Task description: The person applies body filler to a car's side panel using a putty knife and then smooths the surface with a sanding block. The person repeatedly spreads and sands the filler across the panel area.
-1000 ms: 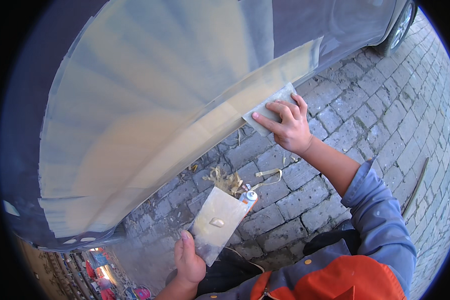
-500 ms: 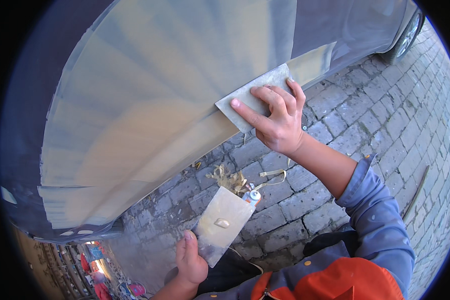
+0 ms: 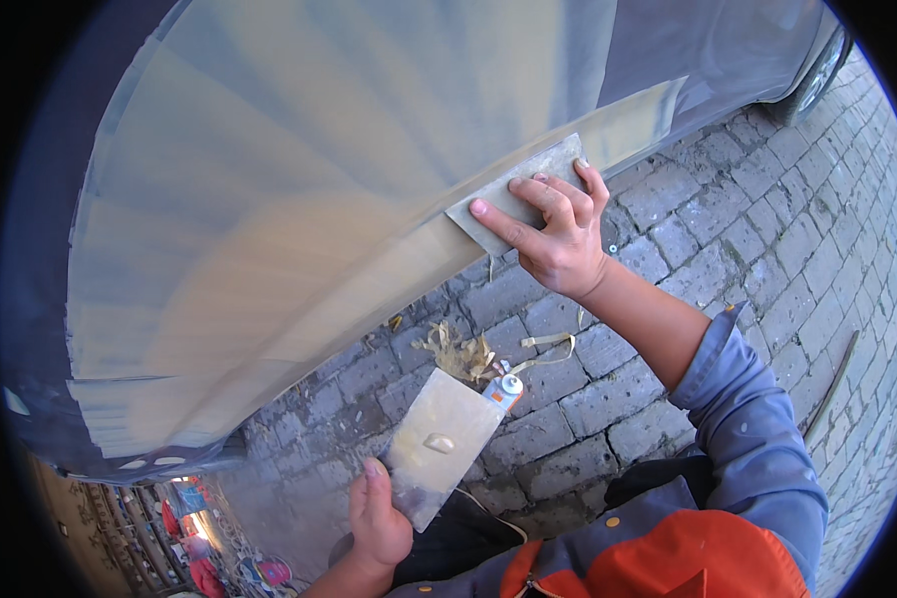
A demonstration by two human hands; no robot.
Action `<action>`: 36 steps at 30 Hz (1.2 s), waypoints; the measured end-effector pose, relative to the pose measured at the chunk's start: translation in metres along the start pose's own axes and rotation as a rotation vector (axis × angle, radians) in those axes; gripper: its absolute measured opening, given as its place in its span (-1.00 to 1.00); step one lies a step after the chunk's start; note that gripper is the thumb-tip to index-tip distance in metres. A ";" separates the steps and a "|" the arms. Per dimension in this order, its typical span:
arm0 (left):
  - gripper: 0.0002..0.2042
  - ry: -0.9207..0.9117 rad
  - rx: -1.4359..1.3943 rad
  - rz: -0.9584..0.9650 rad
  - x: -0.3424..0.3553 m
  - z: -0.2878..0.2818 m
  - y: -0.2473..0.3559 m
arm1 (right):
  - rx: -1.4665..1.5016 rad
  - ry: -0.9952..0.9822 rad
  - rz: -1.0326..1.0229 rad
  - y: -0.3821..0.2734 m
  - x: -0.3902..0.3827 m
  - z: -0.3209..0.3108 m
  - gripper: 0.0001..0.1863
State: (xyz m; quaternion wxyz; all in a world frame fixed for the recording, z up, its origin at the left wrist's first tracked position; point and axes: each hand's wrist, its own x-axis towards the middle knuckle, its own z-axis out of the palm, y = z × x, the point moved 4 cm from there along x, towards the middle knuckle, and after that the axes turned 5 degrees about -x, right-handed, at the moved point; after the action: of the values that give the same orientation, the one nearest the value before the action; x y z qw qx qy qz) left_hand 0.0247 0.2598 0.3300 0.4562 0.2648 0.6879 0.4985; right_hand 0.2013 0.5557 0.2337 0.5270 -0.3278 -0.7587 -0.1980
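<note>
With fingers spread across its back, my right hand point(image 3: 566, 234) presses a flat rectangular putty spreader point(image 3: 513, 199) against the lower edge of a car's side panel point(image 3: 269, 229). That panel carries broad, fan-like streaks of beige filler over grey-blue paint. Lower down, my left hand point(image 3: 379, 523) grips the bottom corner of a pale mixing plate point(image 3: 447, 439), thumb on top. A small dab of filler point(image 3: 439, 443) sits on the plate's middle, and darker smears mark its lower end.
Grey paving bricks point(image 3: 628, 384) cover the ground. Beyond the plate stands a small white-capped tube point(image 3: 505, 391), beside crumpled masking tape point(image 3: 458, 351). A car wheel point(image 3: 817, 80) is at the upper right. Mixed clutter point(image 3: 204, 543) lies at the lower left.
My right hand and the spreader have shifted slightly right along the panel's lower edge. My left hand and the plate have hardly moved. The view has shifted a little.
</note>
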 end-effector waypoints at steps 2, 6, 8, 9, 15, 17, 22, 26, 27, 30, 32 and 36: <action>-0.41 -0.011 0.013 0.003 0.000 -0.002 -0.001 | 0.018 -0.054 0.013 -0.002 -0.002 -0.004 -0.32; -0.42 0.001 0.024 0.010 0.001 -0.004 -0.002 | 0.032 -0.115 0.032 -0.003 -0.007 -0.009 -0.29; -0.43 0.017 0.016 0.011 0.000 -0.003 -0.001 | 0.035 -0.137 0.033 -0.004 -0.012 -0.010 -0.27; -0.44 0.024 0.005 0.013 0.000 -0.001 0.000 | 0.033 -0.141 0.031 -0.004 -0.015 -0.010 -0.28; -0.44 0.013 -0.007 0.011 -0.003 -0.001 0.001 | 0.026 -0.180 0.011 -0.002 -0.036 -0.007 -0.28; -0.43 0.005 -0.002 0.016 -0.004 -0.003 -0.001 | 0.022 -0.190 0.005 -0.001 -0.040 -0.008 -0.29; -0.47 0.069 -0.031 0.049 -0.008 0.000 0.002 | 0.003 -0.268 -0.003 -0.001 -0.042 -0.017 -0.30; -0.46 0.030 -0.026 0.053 -0.012 -0.004 0.001 | -0.017 -0.338 0.021 -0.004 -0.028 -0.031 -0.31; -0.45 -0.009 -0.018 0.055 -0.012 -0.005 0.002 | -0.011 -0.282 0.021 -0.002 -0.023 -0.035 -0.32; -0.41 -0.049 -0.009 0.065 -0.011 -0.005 0.001 | -0.004 -0.128 0.028 0.010 0.000 -0.041 -0.36; -0.41 -0.038 -0.003 0.060 -0.012 -0.007 0.000 | 0.005 -0.057 0.031 0.018 0.013 -0.038 -0.37; -0.41 -0.028 0.009 0.051 -0.013 -0.006 0.001 | 0.005 0.048 0.013 0.027 0.024 -0.031 -0.37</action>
State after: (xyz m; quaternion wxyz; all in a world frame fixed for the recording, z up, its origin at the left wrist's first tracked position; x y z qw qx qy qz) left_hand 0.0245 0.2467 0.3357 0.4515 0.2912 0.6768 0.5032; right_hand 0.2359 0.5621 0.2660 0.5472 -0.3266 -0.7441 -0.2005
